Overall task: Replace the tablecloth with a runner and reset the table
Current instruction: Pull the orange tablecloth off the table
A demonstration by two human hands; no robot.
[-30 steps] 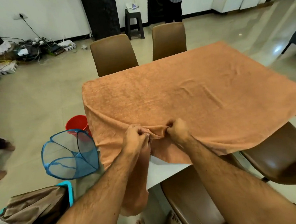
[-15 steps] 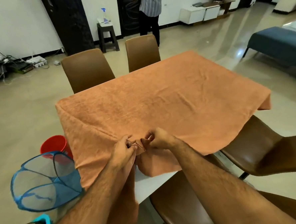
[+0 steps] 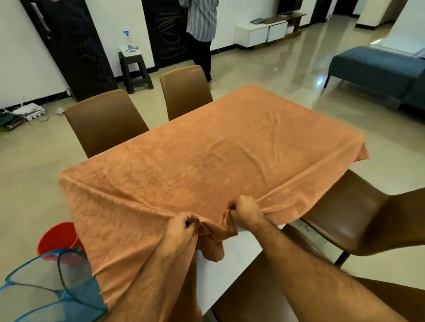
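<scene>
Two hands, left hand [image 3: 179, 228] and right hand [image 3: 246, 214], curl their fingers tight round bunched orange tablecloth [image 3: 206, 161] at the table's [image 3: 234, 256] near edge, bare white top showing just below.

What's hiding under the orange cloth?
A white table peeks out near the hands where the orange cloth is bunched. The rest of its top is covered, so anything there can't be seen.

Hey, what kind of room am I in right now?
Most likely the open dining and living area of a home: a dining table under an orange tablecloth with brown chairs round it, a blue sofa off to the side, and a laundry hamper on the floor.
</scene>
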